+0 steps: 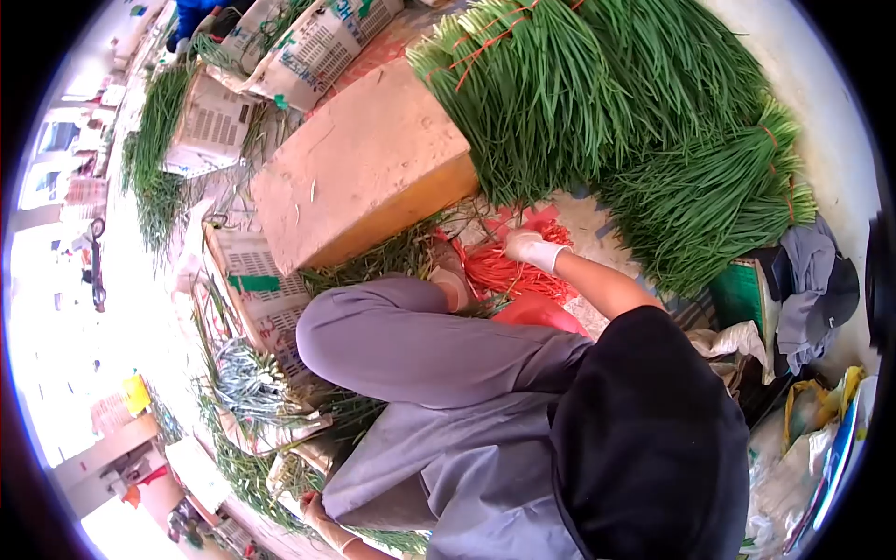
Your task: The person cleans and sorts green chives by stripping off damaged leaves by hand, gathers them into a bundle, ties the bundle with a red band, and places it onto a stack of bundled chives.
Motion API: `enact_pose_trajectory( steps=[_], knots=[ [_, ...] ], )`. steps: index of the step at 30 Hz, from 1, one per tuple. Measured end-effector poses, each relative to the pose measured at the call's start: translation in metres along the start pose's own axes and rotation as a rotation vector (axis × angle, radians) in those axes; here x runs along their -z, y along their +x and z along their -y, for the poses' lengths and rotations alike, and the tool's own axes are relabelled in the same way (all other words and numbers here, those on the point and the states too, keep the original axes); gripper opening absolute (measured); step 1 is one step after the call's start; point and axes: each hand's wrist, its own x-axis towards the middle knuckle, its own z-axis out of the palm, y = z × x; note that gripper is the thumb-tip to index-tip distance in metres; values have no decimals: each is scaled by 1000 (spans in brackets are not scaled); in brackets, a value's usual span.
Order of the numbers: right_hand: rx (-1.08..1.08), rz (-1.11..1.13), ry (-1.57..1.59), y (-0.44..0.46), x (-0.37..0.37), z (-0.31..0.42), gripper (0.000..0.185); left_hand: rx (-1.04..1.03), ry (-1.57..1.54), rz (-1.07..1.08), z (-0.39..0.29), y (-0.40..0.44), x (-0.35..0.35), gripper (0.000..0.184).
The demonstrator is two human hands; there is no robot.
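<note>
My right hand (534, 248), in a white glove, reaches down to a pile of thin red ties (513, 268) on the floor. Its fingers are bent together at the pile's edge, and I take them to be closed on some of the ties. Low at the left, my left hand (314, 507) is beside loose green leaves (257, 481) at a crate's edge. Its fingers are small and curled; whatever they hold is hidden. Above the red pile, bundles of garlic chives (551, 93) lie stacked with red ties around them. More tied chives (719, 201) are at the right.
A wooden block (364, 159) lies beyond my bent leg (411, 341). White plastic crates (257, 280) with leaves stand along the left. A green box (737, 294) with grey clothing (810, 280) and plastic bags (793, 476) sit at the right. Another person's blue sleeve (191, 19) shows at the top.
</note>
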Motion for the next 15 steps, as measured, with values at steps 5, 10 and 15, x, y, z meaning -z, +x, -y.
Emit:
enact_pose_trajectory(
  steps=[5, 10, 15],
  knots=[
    [-47, -261, -5, 51, -27, 7, 26, 176, -210, -43, -6, -69, -2, 10],
    [-359, -279, 353, 103, -84, -3, 31, 261, -259, -42, -38, -114, -8, 9],
    [-120, 18, 79, 45, -40, -8, 30, 307, -290, -41, -57, -129, -8, 8]
  ],
)
